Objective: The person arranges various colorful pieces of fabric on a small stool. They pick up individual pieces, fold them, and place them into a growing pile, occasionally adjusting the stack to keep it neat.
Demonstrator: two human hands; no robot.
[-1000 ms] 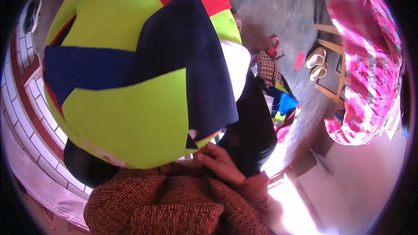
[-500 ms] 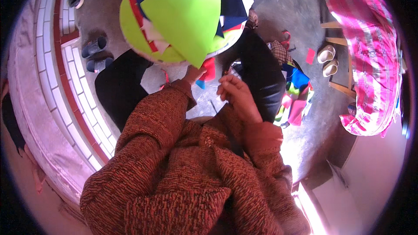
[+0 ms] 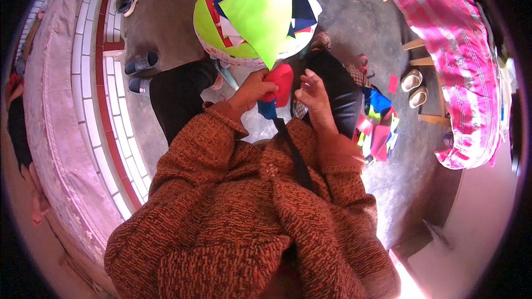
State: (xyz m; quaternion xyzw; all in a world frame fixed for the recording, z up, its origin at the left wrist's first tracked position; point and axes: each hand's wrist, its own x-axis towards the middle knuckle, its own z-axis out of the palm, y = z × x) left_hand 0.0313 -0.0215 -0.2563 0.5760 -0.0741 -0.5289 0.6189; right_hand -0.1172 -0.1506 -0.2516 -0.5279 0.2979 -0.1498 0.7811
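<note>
In my left hand [image 3: 256, 89] is a red cloth piece [image 3: 284, 82], pinched between thumb and fingers. A blue cloth piece [image 3: 267, 109] hangs below it, seemingly part of the same bundle. My right hand [image 3: 314, 98] is raised just right of the red cloth, apart from it, with fingers curled; anything between the fingertips is too small to make out. Beyond my hands stands a round basket [image 3: 213, 52] heaped with cut cloth pieces. A large lime-green piece [image 3: 260, 22] lies on top, its point reaching down near my left hand.
To the right, a heap of cloth scraps [image 3: 379, 127] lies on the floor beside my leg. Beige shoes [image 3: 412, 81] and a wooden chair draped with pink plaid cloth [image 3: 443, 72] are farther right. Dark slippers [image 3: 141, 63] and a white-tiled ledge [image 3: 119, 116] are on the left.
My left hand has come out from under the green point, bringing the red and blue cloth into fuller view. My right hand has risen and shifted slightly right. The head view has shifted.
</note>
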